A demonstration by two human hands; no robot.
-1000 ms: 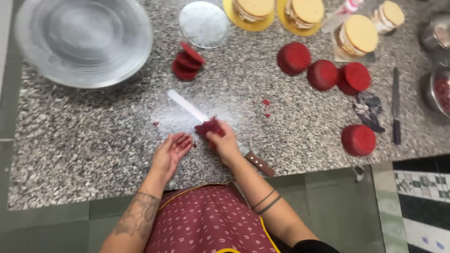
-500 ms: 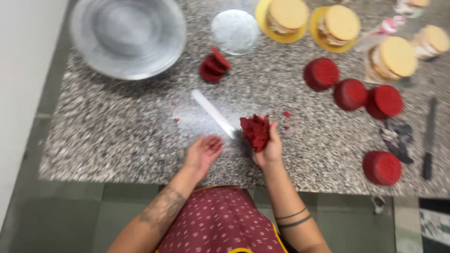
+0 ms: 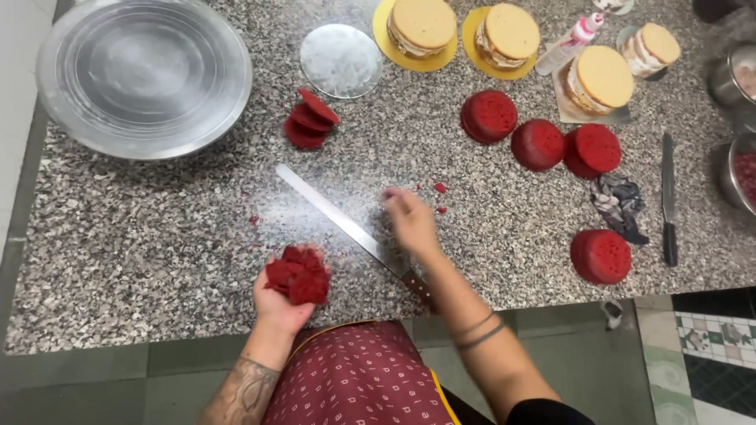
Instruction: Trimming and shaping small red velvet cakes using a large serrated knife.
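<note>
The left hand (image 3: 277, 303) lies palm up at the near edge of the granite counter (image 3: 142, 236), fingers cupped around a heap of red cake scraps (image 3: 298, 275); the right hand (image 3: 409, 222) hovers flat and loose over the counter, fingers spread and holding nothing, just beside two red crumbs (image 3: 439, 189) and above the long knife (image 3: 346, 224) that lies slantwise between the hands. To gather well, I judge the cupped hand should stay level so the scraps don't spill, while the open hand sweeps loose bits toward it, keeping clear of the blade edge. Counted: four whole red cakes, three clustered at the (image 3: 489, 116) back right and one (image 3: 601, 256) alone near the front edge; a small stack of red cake slices (image 3: 309, 120), about three; four pale layered cakes (image 3: 424, 25) along the far edge, two of them on yellow boards; one bare silver cake board (image 3: 341, 60); one big metal bowl (image 3: 144, 76) at the far left; one smaller dark-handled knife (image 3: 668, 197) at the right beside a crumpled cloth (image 3: 619, 205); one squeeze bottle (image 3: 568, 43); two metal pots cut off at the right edge
</note>
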